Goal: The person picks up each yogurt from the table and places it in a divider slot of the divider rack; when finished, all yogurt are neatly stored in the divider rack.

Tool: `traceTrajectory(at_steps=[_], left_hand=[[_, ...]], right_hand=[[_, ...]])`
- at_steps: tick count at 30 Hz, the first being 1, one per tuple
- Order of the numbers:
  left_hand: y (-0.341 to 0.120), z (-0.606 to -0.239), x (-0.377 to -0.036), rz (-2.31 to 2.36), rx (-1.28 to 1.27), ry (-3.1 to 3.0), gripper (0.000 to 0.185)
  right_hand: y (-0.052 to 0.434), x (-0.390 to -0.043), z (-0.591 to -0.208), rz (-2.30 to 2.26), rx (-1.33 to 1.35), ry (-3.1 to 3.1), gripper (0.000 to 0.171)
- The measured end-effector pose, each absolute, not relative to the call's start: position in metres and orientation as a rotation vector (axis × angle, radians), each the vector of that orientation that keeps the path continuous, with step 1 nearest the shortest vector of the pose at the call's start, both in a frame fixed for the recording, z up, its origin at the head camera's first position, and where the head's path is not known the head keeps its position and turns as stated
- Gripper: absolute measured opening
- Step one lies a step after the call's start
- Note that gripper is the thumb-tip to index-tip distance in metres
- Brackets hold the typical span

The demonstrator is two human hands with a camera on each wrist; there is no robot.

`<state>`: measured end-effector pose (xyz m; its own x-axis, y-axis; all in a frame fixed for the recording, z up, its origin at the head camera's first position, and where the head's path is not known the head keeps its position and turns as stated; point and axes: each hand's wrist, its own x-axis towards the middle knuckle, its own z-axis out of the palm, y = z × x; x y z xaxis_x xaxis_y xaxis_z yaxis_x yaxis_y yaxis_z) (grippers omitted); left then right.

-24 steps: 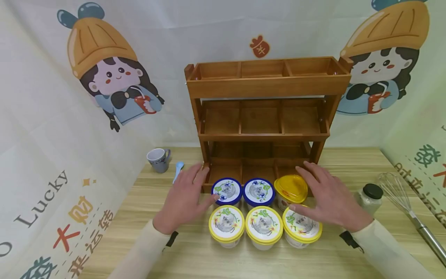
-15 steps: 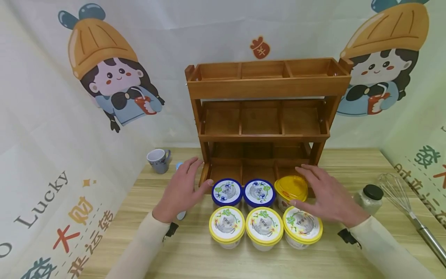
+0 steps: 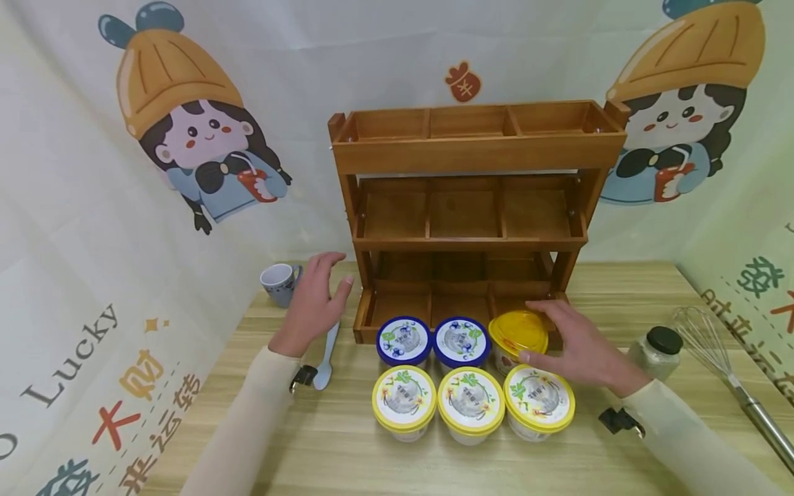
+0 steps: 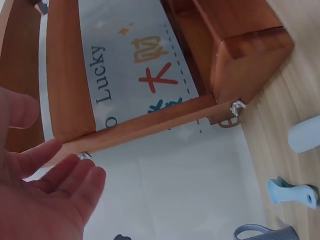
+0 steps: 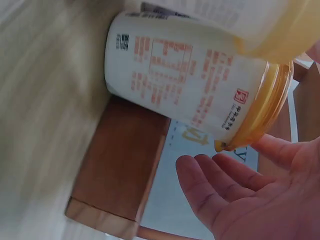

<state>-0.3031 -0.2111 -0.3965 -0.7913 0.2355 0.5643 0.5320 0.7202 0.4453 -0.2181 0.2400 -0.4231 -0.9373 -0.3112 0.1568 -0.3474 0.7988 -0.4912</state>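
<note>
In the head view my left hand (image 3: 313, 303) hovers left of the wooden rack (image 3: 471, 155), its fingers loosely bent around nothing. The left wrist view shows that hand (image 4: 55, 190) beside the rack's side frame. My right hand (image 3: 579, 348) is beside a tub with a clear yellow lid (image 3: 520, 334), thumb over a white-and-yellow-lidded tub (image 3: 538, 399). In the right wrist view the fingers (image 5: 215, 185) lie close to the yellow-rimmed tub (image 5: 185, 75); I cannot tell whether they touch. Two blue-lidded tubs (image 3: 404, 341) and two more yellow-rimmed tubs (image 3: 470, 399) stand alongside.
A grey mug (image 3: 279, 284) and a pale blue spoon-like utensil (image 3: 325, 362) are on the table at left. At right are a black-capped jar (image 3: 657, 351) and a whisk (image 3: 726, 365). The rack has divided compartments on three tiers.
My left hand has moved away from the blue-lidded tub, up and left toward the mug, uncovering the spoon-like utensil's lower end. The right hand has barely moved, and the tubs stay in place.
</note>
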Motion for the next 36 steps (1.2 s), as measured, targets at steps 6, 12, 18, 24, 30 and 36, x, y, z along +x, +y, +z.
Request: traceTrajectory(at_steps=[6, 12, 18, 24, 30, 36], left_hand=[[-0.207, -0.388, -0.326, -1.097, -0.533, -2.381, 0.044], [-0.198, -0.382, -0.35, -1.236, -0.507, -2.333, 0.047], [-0.197, -0.373, -0.366, -1.285, -0.426, -2.332, 0.048], [-0.196, -0.368, -0.38, -1.311, -0.384, -2.296, 0.045], [-0.194, -0.367, -0.387, -1.317, -0.388, -2.29, 0.042], [-0.19, -0.364, -0.393, -1.314, -0.385, -2.296, 0.038]], right_hand=[[0.24, -0.217, -0.43, 0.918, 0.507, -2.895, 0.094], [0.238, -0.215, -0.44, 0.989, 0.457, -2.916, 0.102], [0.235, -0.22, -0.443, 1.002, 0.438, -2.936, 0.103], [0.233, -0.222, -0.442, 1.031, 0.462, -2.933, 0.108], [0.233, -0.222, -0.444, 1.073, 0.435, -2.925, 0.106], [0.237, -0.222, -0.443, 1.105, 0.416, -2.909, 0.106]])
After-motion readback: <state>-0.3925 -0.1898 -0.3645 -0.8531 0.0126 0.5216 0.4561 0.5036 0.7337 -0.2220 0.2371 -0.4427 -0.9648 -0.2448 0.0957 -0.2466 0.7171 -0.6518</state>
